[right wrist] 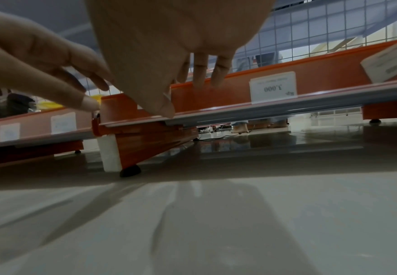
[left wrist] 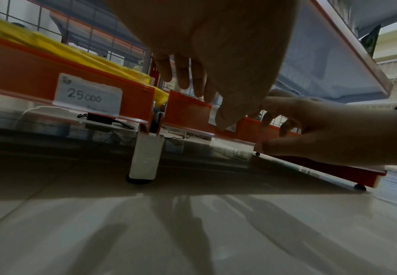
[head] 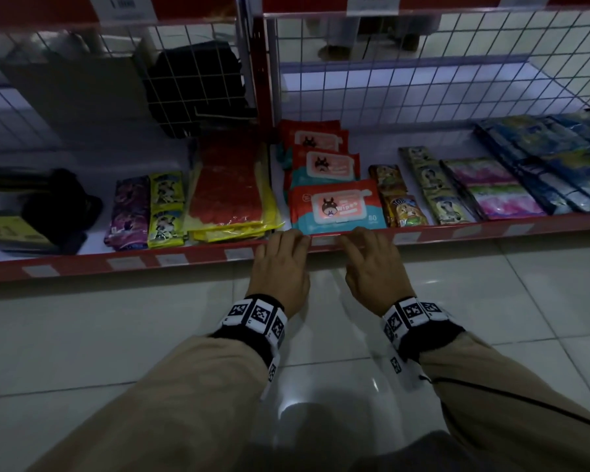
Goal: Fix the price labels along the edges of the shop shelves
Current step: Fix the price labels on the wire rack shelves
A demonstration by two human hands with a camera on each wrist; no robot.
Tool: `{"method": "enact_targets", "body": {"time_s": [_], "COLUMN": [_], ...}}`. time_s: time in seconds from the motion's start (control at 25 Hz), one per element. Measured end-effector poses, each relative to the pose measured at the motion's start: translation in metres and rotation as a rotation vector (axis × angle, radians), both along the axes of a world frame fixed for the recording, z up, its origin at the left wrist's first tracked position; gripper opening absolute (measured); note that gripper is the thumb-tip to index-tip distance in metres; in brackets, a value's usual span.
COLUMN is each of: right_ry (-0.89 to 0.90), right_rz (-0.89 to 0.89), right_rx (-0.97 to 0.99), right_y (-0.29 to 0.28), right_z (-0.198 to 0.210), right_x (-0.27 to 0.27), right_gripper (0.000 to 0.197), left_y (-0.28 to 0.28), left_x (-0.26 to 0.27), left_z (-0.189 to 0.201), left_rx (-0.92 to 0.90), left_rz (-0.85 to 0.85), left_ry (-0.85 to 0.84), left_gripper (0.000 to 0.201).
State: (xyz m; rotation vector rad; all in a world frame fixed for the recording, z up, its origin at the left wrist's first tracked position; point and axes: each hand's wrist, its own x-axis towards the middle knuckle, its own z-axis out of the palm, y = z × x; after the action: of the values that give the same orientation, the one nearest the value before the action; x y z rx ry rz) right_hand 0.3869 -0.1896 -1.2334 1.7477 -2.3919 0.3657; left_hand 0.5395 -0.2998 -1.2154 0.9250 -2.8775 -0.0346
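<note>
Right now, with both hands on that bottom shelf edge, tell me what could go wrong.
1. The label between the left hand and right hand is small; its fingers could crease or tear it.
2. The wipes pack lies right at the edge; a nudge may shift it.
3. Dim light could hide a crooked label.
</note>
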Motion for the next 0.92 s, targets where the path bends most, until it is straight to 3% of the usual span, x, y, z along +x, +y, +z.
{"method": "enact_targets", "body": {"time_s": [0.36, 0.52, 0.72, 0.92], "right_ry": [-0.035, -0.037, -0.119, -0.134], "right_rz": [-0.106, -0.059, 0.127, 0.134], "right_rx": [-0.042, -0.075, -0.177, -0.154], "right_y": [-0.019, -0.017, -0.022, -0.025], "right_z": [0.007, 0.006, 0.007, 0.009], "right_x": [0.002, -0.001, 0.001, 0.001], "right_gripper": [0.038, 0.036, 0.034, 0.032], "left_y": [0.003, 0.001, 0.004, 0.007], "left_x": [-0.003, -0.005, -0.009, -0.012], "left_z": [-0.002, 0.000, -0.001, -0.003], "left_rx": [-0.042, -0.035, 0.002, -0.005], "left_rz": [-0.001, -0.001, 0.039, 0.056], "left_ry": [-0.005, 0.003, 0.014, -0.022], "left_gripper": [0.058, 0.050, 0.048, 0.049]}}
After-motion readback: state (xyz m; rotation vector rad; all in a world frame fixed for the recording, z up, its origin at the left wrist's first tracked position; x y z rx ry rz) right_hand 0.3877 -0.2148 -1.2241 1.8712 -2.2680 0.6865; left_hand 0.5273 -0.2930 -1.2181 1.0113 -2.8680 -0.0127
